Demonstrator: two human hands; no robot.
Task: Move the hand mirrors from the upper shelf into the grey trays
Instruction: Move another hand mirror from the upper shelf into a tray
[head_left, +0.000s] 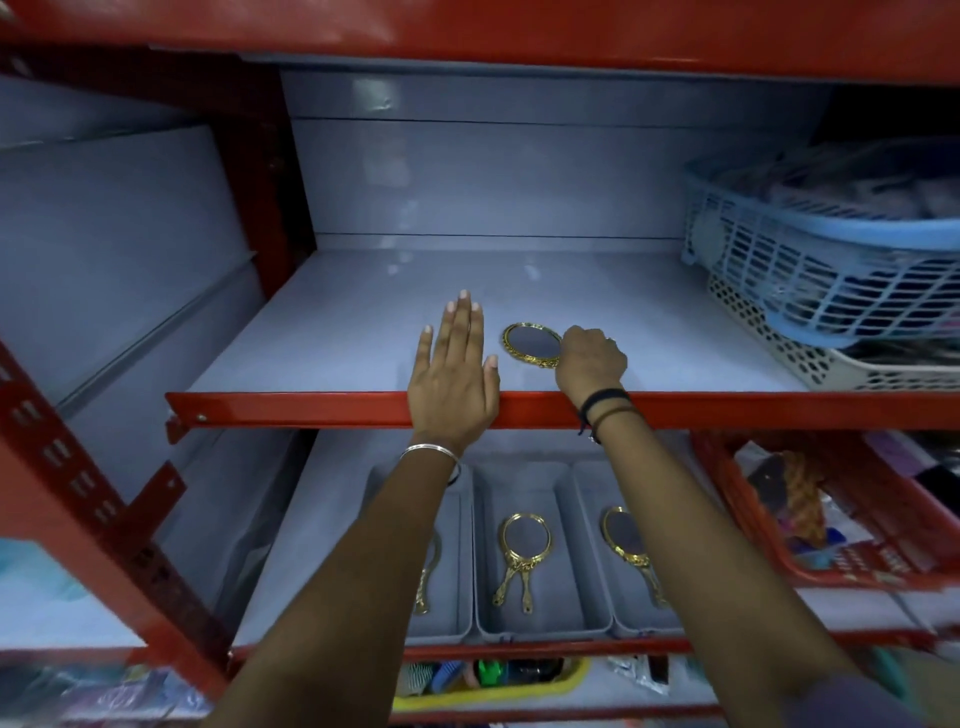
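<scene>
Trays (543, 621) hold gold mirrors (522, 558); right hand (592, 358) grips shelf mirror (532, 344), left hand (454, 384) flat.

Head view, close, forward and slightly down at shelf (363, 322)

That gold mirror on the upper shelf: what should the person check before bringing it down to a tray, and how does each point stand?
1. Right hand closed on the mirror: ok, though the handle is hidden, so grip firmness cannot tell.
2. Left hand clear of the mirror: ok, flat and open beside it.
3. Other mirrors left on the upper shelf: none seen, ok.
4. Room in the grey trays: ok.
5. Path past the red shelf edge: ok.
</scene>
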